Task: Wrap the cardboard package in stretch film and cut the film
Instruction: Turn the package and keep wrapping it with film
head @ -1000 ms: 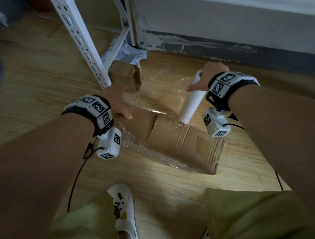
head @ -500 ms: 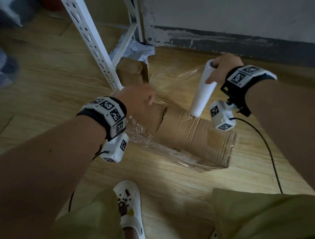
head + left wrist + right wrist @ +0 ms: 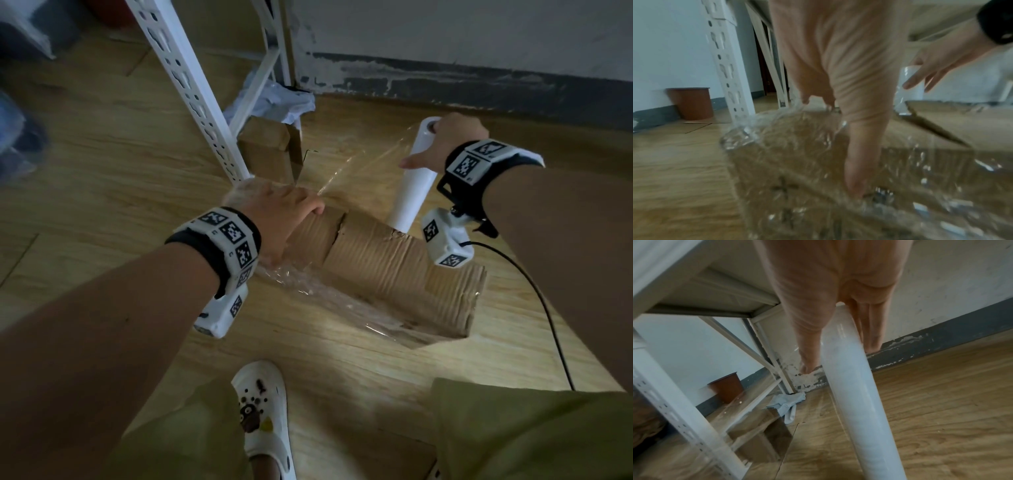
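Note:
The corrugated cardboard package [image 3: 394,270] lies on the wooden floor, with crinkled stretch film [image 3: 329,294] over its left end and near side. My left hand [image 3: 291,219] holds that left end: palm on top, thumb [image 3: 861,162] down the near face, fingertips at the far edge. Behind the package my right hand [image 3: 442,147] grips the top of the white stretch film roll [image 3: 412,185], which stands tilted with its lower end at the package's far edge. A taut clear sheet [image 3: 352,168] runs from the roll to my left hand. In the right wrist view the roll [image 3: 855,394] sits between thumb and fingers.
A white slotted shelf upright [image 3: 191,89] stands just left of the package, with a small cardboard box [image 3: 270,150] and a crumpled pale bag [image 3: 274,102] behind it. A brown bin [image 3: 692,104] stands by the wall. A black cable [image 3: 548,308] trails right; my white clog [image 3: 263,411] is near.
My left hand has come off the package's far left edge and settled on top of its left end. My right hand has drawn the roll away, pulling the film sheet taut.

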{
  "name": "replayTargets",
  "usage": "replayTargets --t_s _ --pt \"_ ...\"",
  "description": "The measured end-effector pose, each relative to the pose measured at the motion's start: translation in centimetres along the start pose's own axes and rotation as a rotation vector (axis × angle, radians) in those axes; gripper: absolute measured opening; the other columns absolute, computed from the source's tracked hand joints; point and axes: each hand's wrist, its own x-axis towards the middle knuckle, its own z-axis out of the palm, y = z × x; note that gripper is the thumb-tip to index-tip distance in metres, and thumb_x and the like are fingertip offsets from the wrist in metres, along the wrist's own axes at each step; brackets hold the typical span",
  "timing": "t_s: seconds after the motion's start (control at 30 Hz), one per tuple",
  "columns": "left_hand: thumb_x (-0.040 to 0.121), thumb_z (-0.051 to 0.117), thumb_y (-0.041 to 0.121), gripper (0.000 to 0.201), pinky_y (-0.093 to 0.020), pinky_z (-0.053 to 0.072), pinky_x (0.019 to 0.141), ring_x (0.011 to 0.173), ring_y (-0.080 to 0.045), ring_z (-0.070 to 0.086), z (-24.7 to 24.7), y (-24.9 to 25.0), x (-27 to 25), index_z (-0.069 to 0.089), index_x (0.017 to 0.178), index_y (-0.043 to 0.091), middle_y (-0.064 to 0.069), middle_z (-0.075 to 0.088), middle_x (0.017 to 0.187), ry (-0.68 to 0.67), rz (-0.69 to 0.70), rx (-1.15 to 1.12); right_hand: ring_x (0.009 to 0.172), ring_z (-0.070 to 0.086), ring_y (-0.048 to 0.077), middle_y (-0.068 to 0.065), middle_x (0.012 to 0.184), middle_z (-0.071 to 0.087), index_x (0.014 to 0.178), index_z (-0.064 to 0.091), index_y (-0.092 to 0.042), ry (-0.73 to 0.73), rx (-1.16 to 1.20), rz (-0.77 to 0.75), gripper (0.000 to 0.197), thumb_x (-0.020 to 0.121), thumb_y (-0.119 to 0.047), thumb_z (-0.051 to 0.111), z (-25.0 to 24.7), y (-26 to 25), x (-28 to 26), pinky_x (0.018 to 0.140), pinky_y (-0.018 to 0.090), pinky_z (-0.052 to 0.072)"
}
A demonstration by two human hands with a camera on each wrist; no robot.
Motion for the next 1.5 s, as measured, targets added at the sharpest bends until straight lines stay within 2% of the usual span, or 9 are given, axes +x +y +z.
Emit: replayTargets --t_s 0.1,0.3,0.43,0.57,0.87,1.07,1.2,1.3,1.5 --pt "0.053 0.086 0.034 0.092 -0.046 0.02 0.112 0.129 -0.018 0.037 0.3 0.1 0.0 0.033 0.128 0.026 0.004 0.04 0.137 0.045 0.008 -0.073 0.077 0.052 0.023 0.006 0.078 0.052 0.084 0.056 -0.006 0.086 -0.033 -0.003 0.048 0.077 -0.05 0.073 0.4 0.2 0.0 0.058 0.029 0.041" --pt "0.048 0.087 0.037 0.101 -0.046 0.023 0.11 0.129 -0.019 0.037 0.2 0.4 0.7 0.032 0.132 0.028 0.003 0.039 0.139 0.066 -0.023 -0.125 0.088 0.047 0.024 0.014 0.113 0.05 0.099 0.056 -0.008 0.182 0.128 -0.096 0.029 0.077 -0.016 0.073 -1.1 -0.9 -1.2 0.072 0.027 0.035" --pt "0.052 0.086 0.026 0.097 -0.045 0.028 0.108 0.127 -0.019 0.038 -0.5 1.0 0.8 0.031 0.132 0.03 0.002 0.038 0.138 0.02 -0.053 -0.094 0.07 0.04 0.021 0.006 0.087 0.037 0.067 0.036 -0.013 0.248 0.111 -0.201 0.029 0.079 -0.003 0.06 -3.4 -1.9 -2.4 0.063 0.026 0.033" --pt "0.05 0.083 0.017 0.088 -0.05 0.037 0.101 0.114 -0.021 0.045 -1.5 2.1 1.1 0.026 0.115 0.035 -0.001 0.044 0.125 -0.045 -0.1 -0.123 0.084 0.045 0.023 0.007 0.1 0.039 0.089 0.045 -0.011 0.257 0.091 -0.353 0.013 0.082 -0.005 0.055 -5.1 -3.0 -3.9 0.07 0.029 0.035" --pt "0.058 0.084 0.021 0.094 -0.06 0.035 0.101 0.121 -0.031 0.042 -4.3 5.1 3.0 0.028 0.134 0.028 -0.011 0.042 0.13 -0.072 -0.246 -0.157 0.054 0.029 0.015 0.001 0.065 0.032 0.062 0.03 -0.016 0.215 -0.084 -0.61 0.032 0.088 -0.014 0.05 -9.6 -7.5 -6.9 0.048 0.023 0.023" --pt "0.054 0.083 0.031 0.092 -0.064 0.03 0.102 0.123 -0.032 0.034 -4.1 3.8 2.7 0.032 0.13 0.031 -0.009 0.042 0.13 0.008 -0.329 -0.201 0.072 0.038 0.022 0.002 0.07 0.035 0.066 0.034 -0.014 0.084 -0.246 -0.764 0.022 0.079 -0.004 0.049 -8.8 -9.7 -8.3 0.052 0.026 0.028" --pt "0.05 0.084 0.034 0.09 -0.058 0.039 0.097 0.12 -0.031 0.033 -4.1 2.6 2.3 0.035 0.126 0.029 -0.01 0.042 0.125 0.061 -0.381 -0.296 0.085 0.038 0.021 0.004 0.097 0.037 0.07 0.038 -0.014 0.191 -0.246 -0.801 0.021 0.083 -0.008 0.054 -8.8 -9.6 -7.9 0.07 0.028 0.032" --pt "0.051 0.082 0.04 0.088 -0.054 0.041 0.094 0.119 -0.032 0.034 -4.5 2.5 2.4 0.035 0.125 0.028 -0.011 0.041 0.123 0.058 -0.417 -0.305 0.088 0.032 0.019 0.002 0.095 0.033 0.065 0.028 -0.019 0.282 -0.212 -0.796 0.035 0.082 -0.004 0.055 -9.6 -9.6 -7.8 0.06 0.023 0.029" --pt "0.051 0.082 0.044 0.085 -0.052 0.044 0.09 0.114 -0.031 0.035 -4.2 3.1 2.4 0.034 0.119 0.027 -0.011 0.041 0.122 0.028 -0.473 -0.372 0.113 0.039 0.028 0.012 0.127 0.042 0.083 0.043 -0.012 0.308 -0.25 -0.835 0.015 0.083 -0.005 0.056 -9.1 -9.8 -8.8 0.077 0.028 0.032"
